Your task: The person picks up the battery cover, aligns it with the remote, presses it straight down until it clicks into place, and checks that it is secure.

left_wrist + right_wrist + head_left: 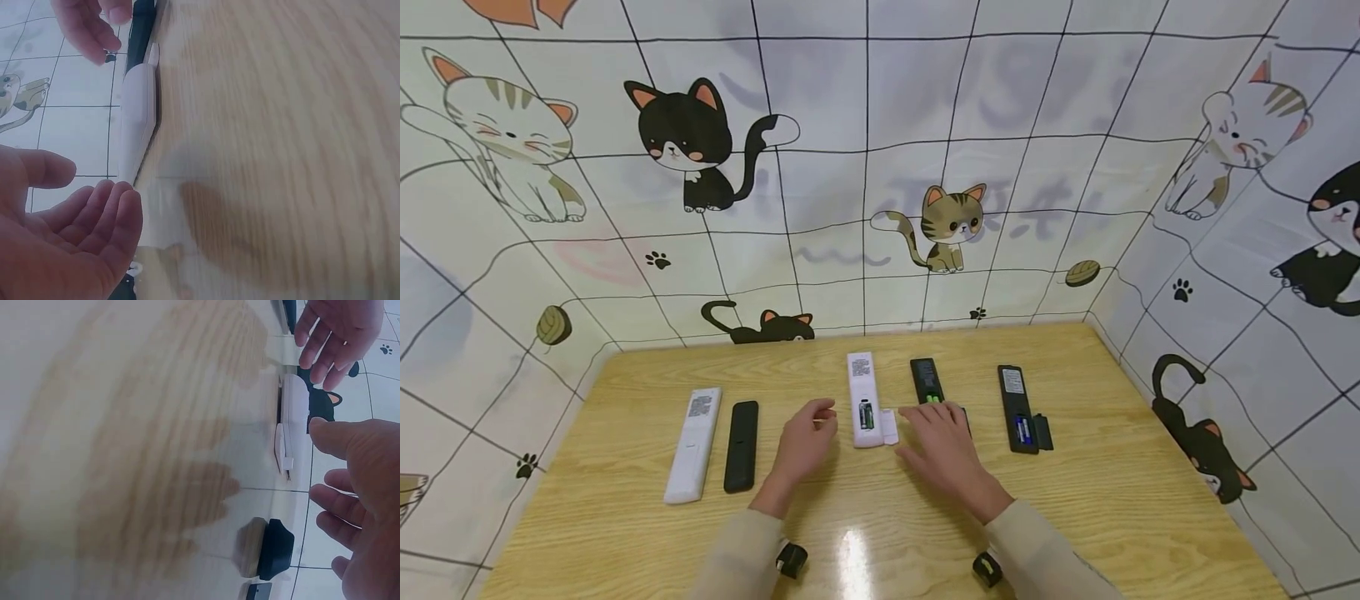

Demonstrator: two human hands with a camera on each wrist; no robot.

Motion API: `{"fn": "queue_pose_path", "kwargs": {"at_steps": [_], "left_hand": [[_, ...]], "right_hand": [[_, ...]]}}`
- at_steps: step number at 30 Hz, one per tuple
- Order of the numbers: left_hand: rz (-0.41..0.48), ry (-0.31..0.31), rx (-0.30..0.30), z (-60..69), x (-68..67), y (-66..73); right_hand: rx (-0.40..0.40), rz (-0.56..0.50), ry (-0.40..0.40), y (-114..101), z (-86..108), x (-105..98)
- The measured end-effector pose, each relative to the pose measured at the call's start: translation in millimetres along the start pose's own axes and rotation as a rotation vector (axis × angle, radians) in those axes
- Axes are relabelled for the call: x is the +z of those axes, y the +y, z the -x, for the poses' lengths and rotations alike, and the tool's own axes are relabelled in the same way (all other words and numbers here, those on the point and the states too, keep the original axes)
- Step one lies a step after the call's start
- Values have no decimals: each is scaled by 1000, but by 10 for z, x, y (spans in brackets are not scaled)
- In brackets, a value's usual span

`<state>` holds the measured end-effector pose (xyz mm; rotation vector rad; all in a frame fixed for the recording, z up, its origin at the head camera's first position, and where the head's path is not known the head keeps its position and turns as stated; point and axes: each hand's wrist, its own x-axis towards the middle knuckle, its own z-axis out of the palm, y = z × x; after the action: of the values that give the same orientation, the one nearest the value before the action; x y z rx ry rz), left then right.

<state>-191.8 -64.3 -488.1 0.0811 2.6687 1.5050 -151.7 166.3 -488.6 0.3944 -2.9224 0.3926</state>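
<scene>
My left hand (806, 442) hovers just left of a white remote control (862, 387), fingers loosely bent and holding nothing. That remote lies back side up with its battery bay uncovered and batteries inside; its white battery cover (889, 426) lies against its right side. My right hand (943, 446) is over the lower part of a black remote control (927, 379), hiding much of it; greenish batteries show above the fingers. In the right wrist view the right hand (369, 500) is above the table, apart from the remotes, with nothing in its grasp.
Farther right lies another black remote (1017, 400) with blue batteries showing and its cover (1042, 432) beside it. On the left lie a white remote (693, 446) and a black remote (741, 446), both with closed backs. A cat-patterned sheet (820, 192) rises behind the wooden table (625, 400).
</scene>
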Motion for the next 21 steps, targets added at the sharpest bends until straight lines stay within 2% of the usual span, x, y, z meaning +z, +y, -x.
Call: {"fn": "queue_pose_path", "kwargs": {"at_steps": [6, 11, 18, 21], "left_hand": [[21, -61, -91, -77, 69, 41], [67, -90, -138, -144, 141, 75], [37, -68, -151, -245, 240, 158], [20, -79, -164, -288, 264, 197]], "right_hand": [[-11, 6, -10, -23, -131, 20], [-21, 47, -20, -51, -258, 47], [-9, 71, -80, -96, -401, 33], [-5, 91, -118, -87, -453, 22]]}}
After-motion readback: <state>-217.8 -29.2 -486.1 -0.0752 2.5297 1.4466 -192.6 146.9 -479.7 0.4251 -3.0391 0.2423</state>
